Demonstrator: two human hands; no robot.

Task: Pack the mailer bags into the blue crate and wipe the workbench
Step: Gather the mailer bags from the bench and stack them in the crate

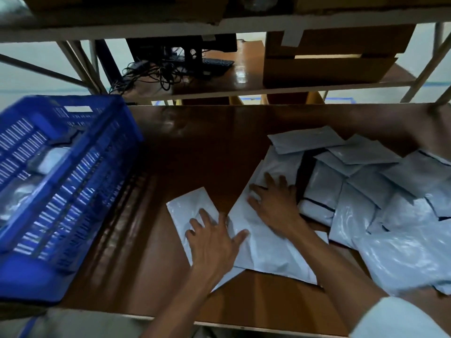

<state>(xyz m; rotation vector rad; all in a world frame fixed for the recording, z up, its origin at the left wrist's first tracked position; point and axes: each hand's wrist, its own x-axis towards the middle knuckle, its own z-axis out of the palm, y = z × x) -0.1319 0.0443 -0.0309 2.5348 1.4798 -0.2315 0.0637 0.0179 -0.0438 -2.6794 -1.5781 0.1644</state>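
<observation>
A dark brown glossy wooden worktop [200,152] fills the middle of the view; on its left end stands a large blue slatted plastic crate [56,191], tilted toward the camera, with pale wrapped shapes lying inside it, too blurred to name with certainty. Near the front centre lies a small white glossy plastic mailer bag [185,206], flat on the wood; the left hand [212,242] rests palm-down on it with the fingers spread, so its grip is apart and lies flat rather than closed on anything; its thumb reaches onto the neighbouring bag. That neighbour is a larger white plastic mailer bag [266,250], lying slantwise and overlapping the small one's right edge; the right hand [271,198] presses on its upper part, fingers splayed and slightly curled, the grip likewise apart and not clamped. To the right, a loose heap of grey-white plastic mailer bags [380,191] covers the worktop's right side, many overlapping, some with dark strips along an edge; the heap touches the larger bag beneath the right hand. A pale sleeve [400,320] shows at the lower right corner. Beyond the worktop's far edge a lower brown shelf [244,76] carries a black keyboard [214,63], a tangle of black cables [148,74] and a brown cardboard box [327,64].
</observation>
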